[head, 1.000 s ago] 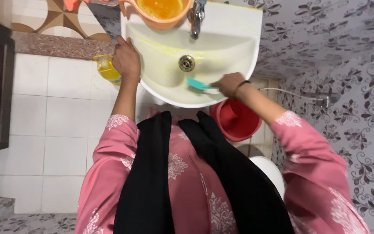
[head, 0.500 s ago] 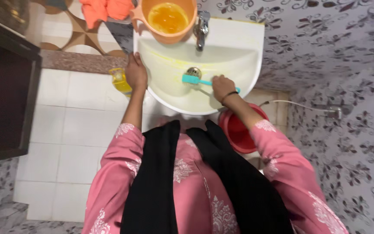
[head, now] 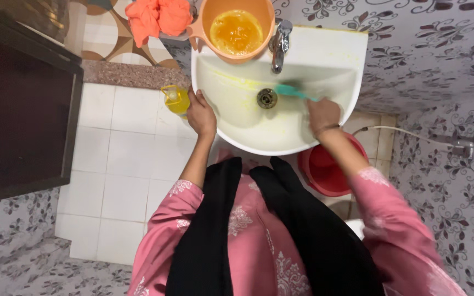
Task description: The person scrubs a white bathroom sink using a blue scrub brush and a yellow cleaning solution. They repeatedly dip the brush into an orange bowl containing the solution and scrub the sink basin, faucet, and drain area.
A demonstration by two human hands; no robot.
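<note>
A white wash basin with yellowish smears fills the upper middle of the head view, its drain in the centre. My right hand grips a teal brush whose head rests on the bowl just right of the drain, below the metal tap. My left hand holds the basin's left rim. An orange tub with yellow liquid sits on the basin's back left corner.
A yellow bottle stands on the tiled floor by my left hand. Orange cloth lies behind the basin. A red bucket sits under the basin's right side, with a white hose beyond it. A dark cabinet stands left.
My right hand has carried the brush from the bowl's lower right up and past the drain. The view has shifted, so the basin sits lower in frame. My left hand stays on the rim.
</note>
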